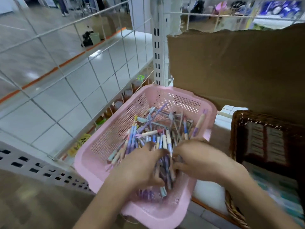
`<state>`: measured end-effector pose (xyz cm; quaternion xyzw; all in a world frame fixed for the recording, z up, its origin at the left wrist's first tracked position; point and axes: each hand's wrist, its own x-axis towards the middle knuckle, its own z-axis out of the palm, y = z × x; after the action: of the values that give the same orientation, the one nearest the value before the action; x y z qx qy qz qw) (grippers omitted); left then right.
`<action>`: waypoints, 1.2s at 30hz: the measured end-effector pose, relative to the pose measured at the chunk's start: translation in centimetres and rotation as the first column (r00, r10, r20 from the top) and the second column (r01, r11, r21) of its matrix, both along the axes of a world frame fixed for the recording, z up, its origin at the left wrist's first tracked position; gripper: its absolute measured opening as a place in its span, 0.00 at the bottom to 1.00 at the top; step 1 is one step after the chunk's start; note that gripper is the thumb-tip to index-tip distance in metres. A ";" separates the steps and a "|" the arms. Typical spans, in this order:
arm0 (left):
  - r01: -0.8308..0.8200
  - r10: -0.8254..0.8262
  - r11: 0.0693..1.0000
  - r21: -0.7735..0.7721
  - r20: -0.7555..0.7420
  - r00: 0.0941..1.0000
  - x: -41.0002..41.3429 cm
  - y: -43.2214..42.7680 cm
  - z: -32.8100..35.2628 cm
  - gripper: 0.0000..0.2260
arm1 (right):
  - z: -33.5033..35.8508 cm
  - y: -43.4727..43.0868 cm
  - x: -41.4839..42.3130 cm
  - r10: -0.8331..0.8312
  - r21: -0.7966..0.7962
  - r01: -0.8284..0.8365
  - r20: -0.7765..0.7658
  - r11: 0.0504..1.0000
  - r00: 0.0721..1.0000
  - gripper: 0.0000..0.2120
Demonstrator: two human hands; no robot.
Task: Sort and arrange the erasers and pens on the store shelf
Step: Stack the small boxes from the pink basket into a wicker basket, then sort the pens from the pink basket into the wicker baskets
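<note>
a pink basket (85, 164) with perforated walls sits at the left end of the white shelf (208, 192), beside the wire grid (66, 76). it holds pens (149, 128), mostly pale blue, purple and cream, lying crossed in a loose heap from the middle of the basket to its far right corner, where one cream and purple pen leans up over the rim.

both hands are down in the near half of the basket. the left hand (140, 167) has its fingers curled round a bundle of the pens from the left side. the right hand (199, 160) comes in from the right with its fingers bent in against the same bundle, gripping it. the two hands almost meet over the bundle. it runs roughly from the near edge toward the far edge, and its lower ends show under the left hand, close to the near wall. motion blur hides how many pens are held.

near the pink basket's right edge stands a dark wicker basket (264, 138) holding packs with pale labels, too blurred to read. a torn sheet of cardboard (239, 66) stands behind both baskets, along the far edge of the shelf. a white slotted upright (157, 52) rises at the pink basket's far corner. a tiled floor (41, 47) shows through the grid.
</note>
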<state>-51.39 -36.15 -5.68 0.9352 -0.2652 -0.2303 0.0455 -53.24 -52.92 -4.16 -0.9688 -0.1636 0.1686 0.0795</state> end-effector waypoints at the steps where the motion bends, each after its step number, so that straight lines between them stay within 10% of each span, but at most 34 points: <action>1: 0.001 -0.002 1.000 0.017 0.045 0.999 0.1 0.0 -0.2 0.30 | 0.0 0.2 -0.6 0.017 0.006 -0.017 0.021 1.000 1.000 0.11; 8: -0.137 0.136 0.990 0.008 0.096 0.986 0.5 0.3 -0.6 0.20 | -0.5 2.0 -2.5 -0.133 0.018 0.132 0.186 0.991 0.974 0.15; 14: -0.250 0.253 0.967 -0.042 0.089 0.963 1.3 -0.4 -1.8 0.39 | -1.8 4.3 -1.7 -0.158 -0.042 0.175 0.269 0.984 0.950 0.12; 22: -0.282 0.285 0.958 -0.043 0.164 0.944 1.8 -0.7 -2.1 0.35 | -1.9 4.4 -2.0 -0.248 0.033 0.252 0.340 0.967 0.907 0.08; 27: -0.496 0.534 0.738 -0.459 -0.054 0.844 2.9 0.9 -0.9 0.23 | -1.5 4.2 -2.0 -0.373 0.097 0.361 0.308 0.928 0.876 0.10; 32: -0.714 0.406 0.252 -0.653 -0.598 0.691 2.8 1.2 1.1 0.05 | -1.2 4.4 -2.1 -0.389 0.070 0.386 0.293 0.920 0.873 0.09; 36: -0.697 0.387 0.225 -0.680 -0.595 0.705 2.5 1.3 0.9 0.09 | -1.4 4.6 -1.8 -0.296 0.019 0.302 0.262 0.953 0.918 0.20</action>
<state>-48.87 -34.81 -4.76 0.7534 0.0153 -0.1665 0.6360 -54.99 -48.31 -5.52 -0.9969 -0.0210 0.0267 0.0715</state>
